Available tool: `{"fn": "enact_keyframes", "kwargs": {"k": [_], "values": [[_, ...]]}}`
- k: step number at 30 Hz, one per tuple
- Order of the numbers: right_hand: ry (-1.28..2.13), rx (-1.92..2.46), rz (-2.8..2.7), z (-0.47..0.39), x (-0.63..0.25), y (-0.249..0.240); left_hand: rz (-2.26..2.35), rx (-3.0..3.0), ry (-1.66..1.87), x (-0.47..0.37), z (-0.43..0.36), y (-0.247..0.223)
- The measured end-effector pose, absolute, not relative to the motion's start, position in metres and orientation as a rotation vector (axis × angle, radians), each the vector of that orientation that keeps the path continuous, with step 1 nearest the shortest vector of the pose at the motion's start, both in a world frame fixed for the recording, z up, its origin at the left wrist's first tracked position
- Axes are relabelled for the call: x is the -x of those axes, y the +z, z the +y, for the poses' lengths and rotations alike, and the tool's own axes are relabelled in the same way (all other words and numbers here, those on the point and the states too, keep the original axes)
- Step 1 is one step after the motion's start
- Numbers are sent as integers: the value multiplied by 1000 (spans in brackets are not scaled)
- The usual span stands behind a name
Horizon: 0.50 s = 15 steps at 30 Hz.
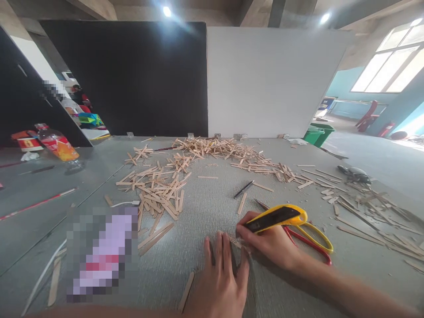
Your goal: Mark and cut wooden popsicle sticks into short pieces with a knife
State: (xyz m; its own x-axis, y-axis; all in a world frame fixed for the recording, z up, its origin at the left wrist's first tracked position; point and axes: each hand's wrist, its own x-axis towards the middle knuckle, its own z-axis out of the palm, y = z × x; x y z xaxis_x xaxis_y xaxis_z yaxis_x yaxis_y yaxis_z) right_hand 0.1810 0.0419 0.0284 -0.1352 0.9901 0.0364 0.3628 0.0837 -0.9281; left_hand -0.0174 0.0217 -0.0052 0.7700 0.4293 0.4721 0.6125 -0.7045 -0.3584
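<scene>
1. My right hand (270, 243) is closed round a yellow utility knife (276, 217), its tip angled down to a small wooden stick piece (236, 241) on the grey table (212, 207).
2. My left hand (220, 282) lies flat, fingers spread and gripping nothing, its fingertips (227, 240) pressing beside that stick piece.
3. Red-and-yellow scissors (309, 240) lie just behind my right hand.
4. A black pen (243, 189) lies farther off.
5. Heaps of loose craft sticks (159, 190) cover the far table.
6. A plastic bottle (59, 148) stands far left.
</scene>
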Motion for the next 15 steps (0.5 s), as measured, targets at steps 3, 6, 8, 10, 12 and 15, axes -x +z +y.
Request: {"fn": "enact_keyframes", "kwargs": {"k": [3,6,8,10,12,15], "values": [[1068,1312,-1606,41,-178,24,-761,2434,-518,17,25,-7],[1010,1340,-1591,44,-179,20,-735,2426,-555,15,27,-5],[943,1357,-1615,45,-181,17,-727,2440,-544,15,27,-1],[911,1347,-1645,44,-183,16,-728,2465,-515,15,26,2],[946,1331,-1645,43,-183,16,-729,2489,-481,15,25,6],[1029,1318,-1642,42,-183,21,-736,2506,-453,16,23,9]]}}
